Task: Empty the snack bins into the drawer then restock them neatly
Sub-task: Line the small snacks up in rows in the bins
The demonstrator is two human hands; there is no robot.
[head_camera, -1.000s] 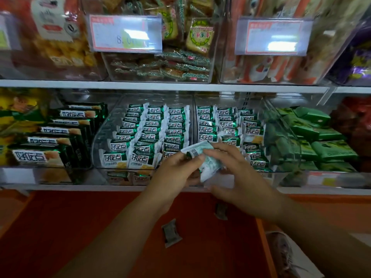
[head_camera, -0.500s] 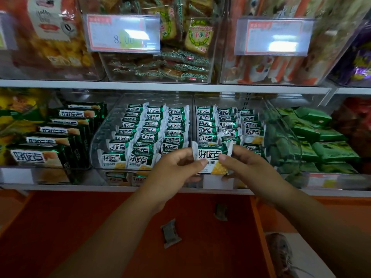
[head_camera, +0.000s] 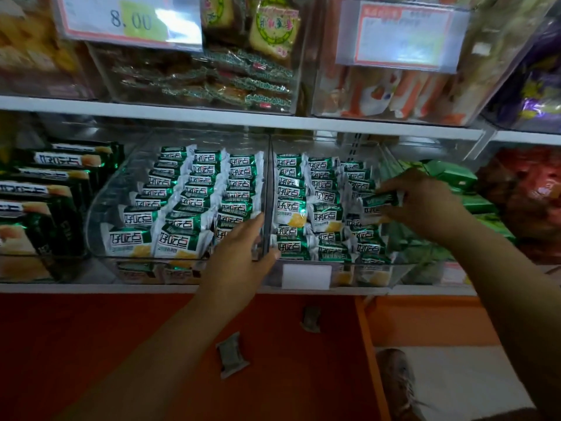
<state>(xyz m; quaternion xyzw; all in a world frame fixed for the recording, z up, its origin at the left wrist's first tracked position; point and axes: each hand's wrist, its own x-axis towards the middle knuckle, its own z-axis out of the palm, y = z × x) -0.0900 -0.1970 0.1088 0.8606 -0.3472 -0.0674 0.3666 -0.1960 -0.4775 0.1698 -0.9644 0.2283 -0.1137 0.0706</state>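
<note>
Fingers (head_camera: 400, 184) of right hand (head_camera: 425, 205) pinch cracker packet (head_camera: 378, 200) endwise | left hand (head_camera: 243, 253) grips clear bin (head_camera: 267, 183) wall | packet likely light, slick, brittle inside: hold by edges

Price tag (head_camera: 127, 21) on the upper bin reading "8.00", green-and-white snack packets (head_camera: 130, 238) printed "好吃点", dark green boxes (head_camera: 57, 159) at left bearing "好吃点", second tag (head_camera: 400, 34) too blurred to read
</note>
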